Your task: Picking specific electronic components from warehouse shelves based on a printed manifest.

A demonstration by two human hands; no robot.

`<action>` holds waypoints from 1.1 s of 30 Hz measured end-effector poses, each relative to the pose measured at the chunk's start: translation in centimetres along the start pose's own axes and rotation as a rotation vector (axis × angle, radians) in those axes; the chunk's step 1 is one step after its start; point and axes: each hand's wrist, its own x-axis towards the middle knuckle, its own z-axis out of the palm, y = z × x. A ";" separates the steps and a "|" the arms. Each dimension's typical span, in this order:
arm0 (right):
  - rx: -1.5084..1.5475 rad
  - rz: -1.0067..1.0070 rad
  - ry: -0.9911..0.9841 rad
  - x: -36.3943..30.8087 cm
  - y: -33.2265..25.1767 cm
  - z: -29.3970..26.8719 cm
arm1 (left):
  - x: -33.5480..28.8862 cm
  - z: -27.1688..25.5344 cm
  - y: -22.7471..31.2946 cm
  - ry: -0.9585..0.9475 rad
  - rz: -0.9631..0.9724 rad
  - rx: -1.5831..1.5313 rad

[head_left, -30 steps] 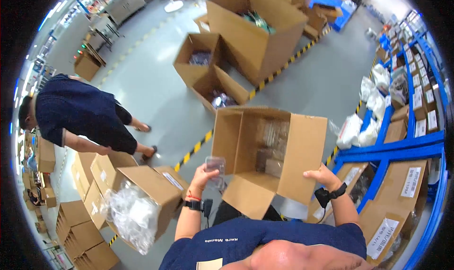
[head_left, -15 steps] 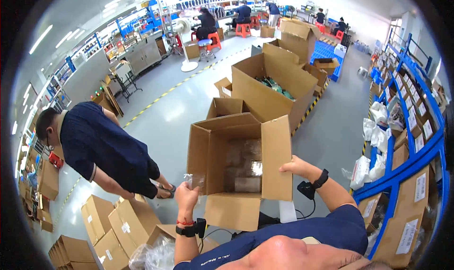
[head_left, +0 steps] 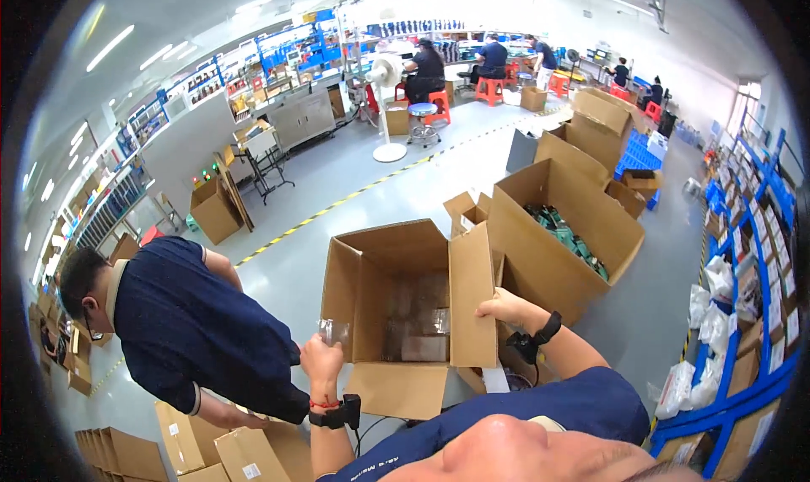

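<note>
Brown cardboard forms the bin of green pieces ahead right; left, a co-worker bends over cartons, hemming that side. Seen against half a second ago, the open box has shifted left of the bin, so it now sits between bin and co-worker. Clear packs lie inside. The right hand has its fingers grasping the box's right flap; the left hand pinches a plastic piece by the left edge.

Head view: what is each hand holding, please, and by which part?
Right hand: the open box, by its right flap. Left hand: a clear plastic piece, by its lower end.
</note>
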 end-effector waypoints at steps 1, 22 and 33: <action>-0.033 -0.016 -0.011 2.1 -0.8 0.0 | 1.9 0.3 -0.1 0.023 -0.001 0.020; -0.024 -0.008 0.273 35.1 -8.0 -4.0 | 45.1 12.3 7.6 -0.147 0.264 0.021; 0.197 -0.049 0.364 53.9 -12.6 -13.3 | 66.6 20.2 18.3 -0.153 0.389 -0.012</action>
